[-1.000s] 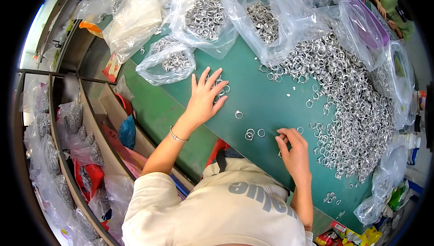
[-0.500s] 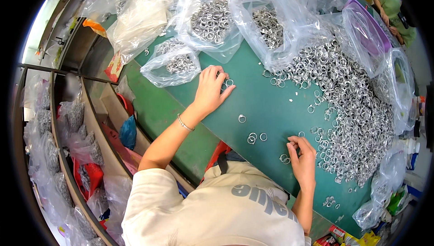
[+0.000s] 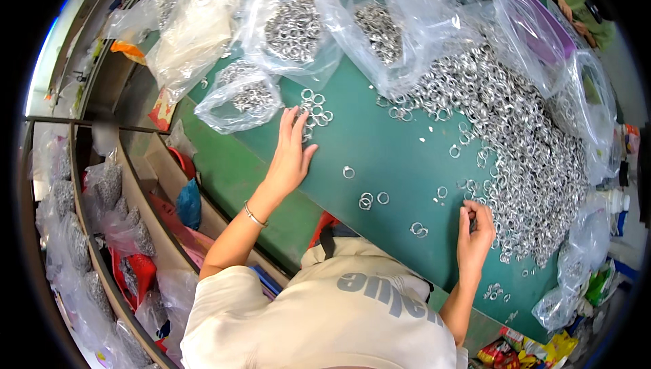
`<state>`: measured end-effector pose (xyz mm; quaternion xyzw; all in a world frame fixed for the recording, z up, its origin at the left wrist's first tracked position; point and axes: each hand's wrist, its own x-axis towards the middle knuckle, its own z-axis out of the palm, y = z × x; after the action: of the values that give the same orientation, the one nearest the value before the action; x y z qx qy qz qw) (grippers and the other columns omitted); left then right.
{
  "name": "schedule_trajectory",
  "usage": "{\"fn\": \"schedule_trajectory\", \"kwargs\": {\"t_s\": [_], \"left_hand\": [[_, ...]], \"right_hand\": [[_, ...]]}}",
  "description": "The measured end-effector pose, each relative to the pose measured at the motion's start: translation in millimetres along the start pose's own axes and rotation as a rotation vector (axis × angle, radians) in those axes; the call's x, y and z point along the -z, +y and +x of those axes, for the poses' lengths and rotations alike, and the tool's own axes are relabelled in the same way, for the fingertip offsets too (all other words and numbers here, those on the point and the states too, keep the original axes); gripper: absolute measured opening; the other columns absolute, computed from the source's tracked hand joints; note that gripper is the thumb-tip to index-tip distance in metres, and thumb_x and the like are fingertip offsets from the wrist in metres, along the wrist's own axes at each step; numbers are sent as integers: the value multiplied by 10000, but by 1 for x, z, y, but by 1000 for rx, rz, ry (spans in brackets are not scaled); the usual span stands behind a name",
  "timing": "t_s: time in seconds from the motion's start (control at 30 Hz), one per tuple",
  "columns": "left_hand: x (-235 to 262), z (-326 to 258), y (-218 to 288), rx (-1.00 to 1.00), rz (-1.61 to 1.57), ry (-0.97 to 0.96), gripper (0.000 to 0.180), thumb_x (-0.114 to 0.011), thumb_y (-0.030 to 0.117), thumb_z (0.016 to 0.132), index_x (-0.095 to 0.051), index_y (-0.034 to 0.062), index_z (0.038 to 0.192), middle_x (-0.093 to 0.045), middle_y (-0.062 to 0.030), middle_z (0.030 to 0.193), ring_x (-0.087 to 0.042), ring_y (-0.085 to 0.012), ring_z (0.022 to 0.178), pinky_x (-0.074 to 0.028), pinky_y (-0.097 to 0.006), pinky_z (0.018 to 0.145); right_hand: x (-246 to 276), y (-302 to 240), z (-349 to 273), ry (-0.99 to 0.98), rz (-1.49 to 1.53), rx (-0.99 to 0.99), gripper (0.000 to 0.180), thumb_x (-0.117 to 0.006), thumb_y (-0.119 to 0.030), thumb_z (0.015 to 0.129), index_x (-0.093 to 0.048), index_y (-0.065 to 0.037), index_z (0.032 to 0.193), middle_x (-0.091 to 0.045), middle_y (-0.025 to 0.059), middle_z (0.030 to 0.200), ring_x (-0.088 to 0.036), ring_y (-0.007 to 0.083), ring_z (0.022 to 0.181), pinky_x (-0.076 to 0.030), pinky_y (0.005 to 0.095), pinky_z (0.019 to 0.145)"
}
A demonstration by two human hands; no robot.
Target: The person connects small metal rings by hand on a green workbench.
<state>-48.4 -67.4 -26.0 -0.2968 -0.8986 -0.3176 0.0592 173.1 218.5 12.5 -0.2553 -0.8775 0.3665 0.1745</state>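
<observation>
One small, clear plastic bag [image 3: 234, 122] at left holds silver-coloured metal rings [image 3: 251, 94]. Next, we see the left hand [image 3: 288, 162], its grip relaxed with fingers extended, fingertips at a small ring cluster [image 3: 317, 111] on the green, flat-topped bench [image 3: 400, 159]. A few stray rings [image 3: 383, 198] lie mid-bench. The right hand [image 3: 477, 237] is curled beside a large, silver-coloured ring heap [image 3: 536, 165]; we cannot tell whether its grip holds anything. We judge few rings set apart, most left heaped.

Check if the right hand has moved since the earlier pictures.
Yes. The right hand moved rightward, toward the large ring pile, away from the small ring cluster just left of it.
</observation>
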Motion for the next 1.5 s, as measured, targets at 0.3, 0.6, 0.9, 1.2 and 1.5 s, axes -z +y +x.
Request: {"fn": "schedule_trajectory", "kwargs": {"t_s": [0.3,0.6,0.9,1.2,1.5], "left_hand": [[-13,25,5,-49,-44,-94,702,-439,-210,782,-297,45,1421,-211,-193,1509,-203,-404,1407,-253,-443,1133],[-42,52,73,-170,-97,-227,433,-580,-18,842,-462,-52,1258,-425,-243,1343,-421,-406,1255,-380,-427,1045],[-76,67,86,-103,-378,-340,553,-558,-32,848,-329,-69,1351,-270,-333,1426,-319,-500,1300,-328,-434,1089],[-98,60,104,-8,-556,-245,598,-543,-89,826,-382,62,1382,-299,-211,1482,-277,-369,1391,-277,-411,1124],[-61,62,94,-23,-763,-414,492,-570,-104,805,-538,74,1262,-485,-118,1302,-483,-258,1207,-424,-338,984]], "right_hand": [[18,-5,20,-124,12,-121,177,-662,-2,803,-624,26,975,-609,141,907,-558,293,855,-455,368,775],[-45,5,86,23,-441,277,512,-695,-182,817,-509,-9,1262,-427,192,1328,-402,374,1233,-359,503,977],[-72,-26,119,-61,-203,389,471,-689,-174,820,-543,-6,1236,-458,181,1336,-374,390,1278,-335,506,1014],[-73,-21,110,-253,-272,527,462,-726,-152,775,-583,-22,1195,-438,156,1365,-265,384,1381,-340,488,1025],[-28,17,93,-104,-9,458,133,-707,13,736,-653,-28,851,-625,98,876,-559,319,1075,-454,411,900]]}}
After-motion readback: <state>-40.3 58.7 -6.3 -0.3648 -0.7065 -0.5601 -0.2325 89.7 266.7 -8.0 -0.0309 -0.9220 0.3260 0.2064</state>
